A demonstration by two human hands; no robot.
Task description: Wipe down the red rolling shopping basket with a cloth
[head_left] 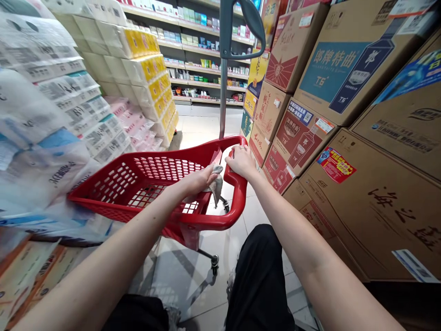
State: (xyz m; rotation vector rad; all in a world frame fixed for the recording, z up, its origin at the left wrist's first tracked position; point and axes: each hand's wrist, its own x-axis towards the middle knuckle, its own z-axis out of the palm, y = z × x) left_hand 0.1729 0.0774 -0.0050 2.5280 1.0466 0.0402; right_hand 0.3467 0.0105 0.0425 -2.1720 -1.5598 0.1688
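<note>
A red plastic shopping cart [237, 207] with a perforated basket stands turned sideways before me. My right hand [242, 161] is closed around the far part of its red handle bar. In my left hand [203, 178] is a crumpled greyish cloth [216, 184], pinched at the inner edge of the cart, and one end of it hangs down. Whether the cloth touches the red plastic I cannot tell. From behind the handle rises a metal pole with a grey loop grip [243, 56] on top.
Stacked cardboard cartons [334, 59] line the right side closely. Packs of tissue paper [144, 69] are piled on the left, near the basket's end. Shelves of small goods [206, 69] stand at the back. A caster wheel [215, 262] rests on the tiled floor [196, 122].
</note>
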